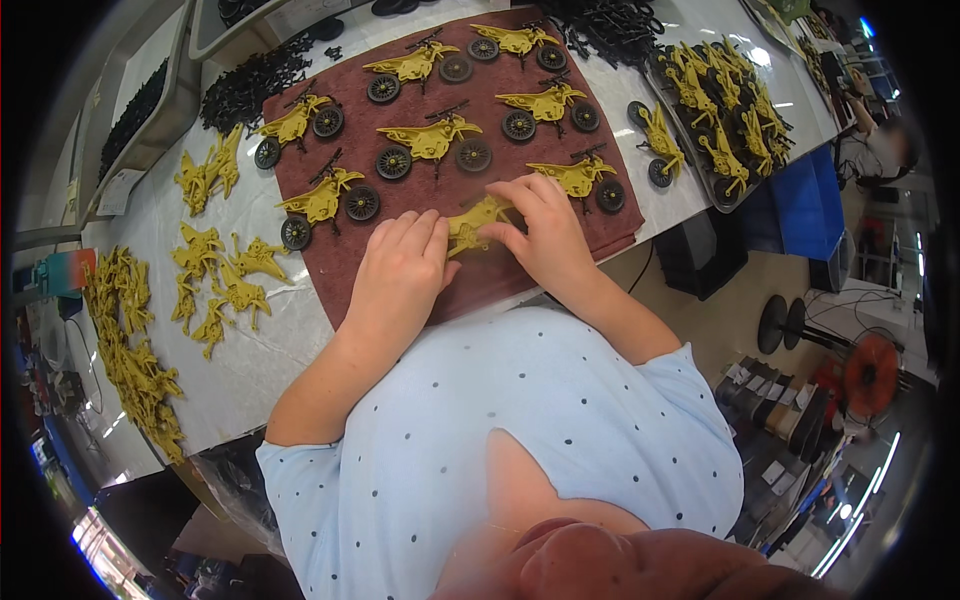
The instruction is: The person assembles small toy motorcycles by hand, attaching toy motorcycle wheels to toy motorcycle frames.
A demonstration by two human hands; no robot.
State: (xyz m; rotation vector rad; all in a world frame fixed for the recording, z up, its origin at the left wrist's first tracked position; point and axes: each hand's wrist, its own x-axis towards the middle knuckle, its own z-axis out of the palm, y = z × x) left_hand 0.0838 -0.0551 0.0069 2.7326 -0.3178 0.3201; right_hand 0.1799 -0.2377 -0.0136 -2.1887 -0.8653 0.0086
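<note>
Yellow plastic is what both hands are working on: a toy motorcycle body (478,222) lying on the maroon cloth (540,165) at the near edge of the table (250,350). The left hand (400,270) is pressing down beside it with fingers bunched and curled, its fingertips touching the part's left end. The right hand (545,225) is pinching the part's right end between thumb and forefinger. Judging from this, the part is best kept flat on the cloth and steadied by the left hand while the right does the fine fitting; squeezing too hard looks likely to bend the thin yellow plastic.

Just beyond the hands, finished yellow motorcycles with black wheels (430,140) are lying in rows on the cloth. Off to the left, loose yellow body pieces (215,275) are spreading across the white tabletop, and black parts (250,85) are piling up at the far edge. Further right a tray of yellow motorcycles (725,110) is sitting heaped.

Both palms are facing down, so whatever small piece the fingers may be holding under them is hidden, and I cannot tell whether a wheel or axle is being fitted. The person's own chest is covering the table's nearest edge, and the fisheye rim is cutting off the far trays
</note>
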